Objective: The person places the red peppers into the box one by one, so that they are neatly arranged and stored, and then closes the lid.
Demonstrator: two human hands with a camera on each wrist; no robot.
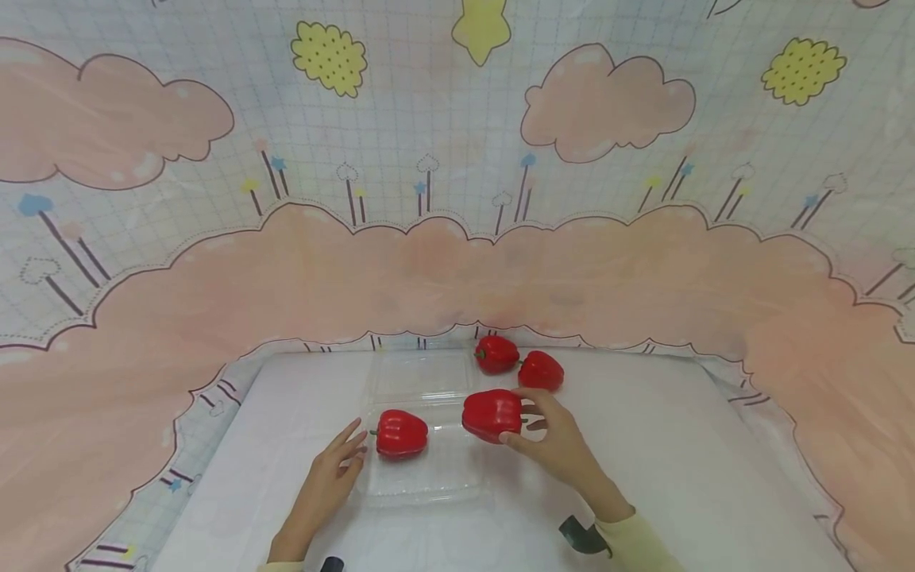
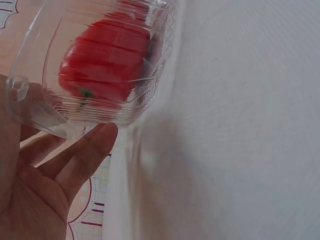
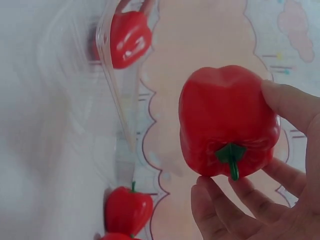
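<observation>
A pastel cloth backdrop printed with peach clouds and yellow shapes (image 1: pixel 429 270) rises behind a white-covered desk (image 1: pixel 686 469). On the desk lies the landmark, a hinged, clear plastic container (image 1: pixel 446 473), its lid folded back; its thin walls look flexible and easily dented, best held by the rim. At the container's left side, the person's left hand (image 1: pixel 332 473) has loosely extended fingers by its wall, gripping nothing. At the container's right side, the right hand (image 1: pixel 554 437) is partly closed, thumb and fingers around a glossy red bell pepper with a smooth, lobed body (image 1: pixel 492 415), raised off the desk. It is probably light, stiff moulded plastic, slightly slippery, best cupped around its broad sides rather than by its little green stem (image 3: pixel 231 157). A similar pepper (image 1: pixel 402 434) lies inside the container; two more (image 1: pixel 496 354) (image 1: pixel 541 371) sit beyond its far right. No brand, label or writing is readable.
</observation>
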